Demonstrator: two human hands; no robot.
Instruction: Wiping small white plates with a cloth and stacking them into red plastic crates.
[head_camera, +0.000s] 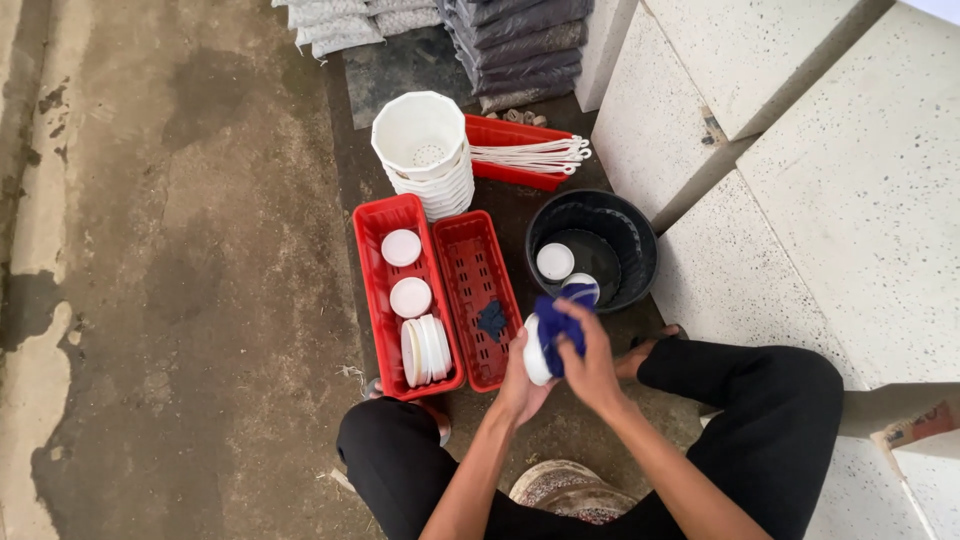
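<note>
My left hand (520, 385) grips a small round white saucer (535, 355) from below, held on edge over the floor in front of my knees. My right hand (590, 365) presses a dark blue cloth (556, 325) against the saucer's face. Just left of them stand two long red trays: the left red tray (372, 300) holds two flat white saucers and a row of several saucers on edge, the right red tray (505, 300) holds a small dark blue rag (491, 320). A black tub (640, 250) to the right holds white saucers in water.
A stack of white faceted pots (425, 150) stands behind the trays, beside a third red tray (500, 135) with white hangers. Dark filled bags (520, 45) are piled at the back. Speckled pale stone steps (820, 200) rise on the right. Stained concrete floor (180, 250) spreads left.
</note>
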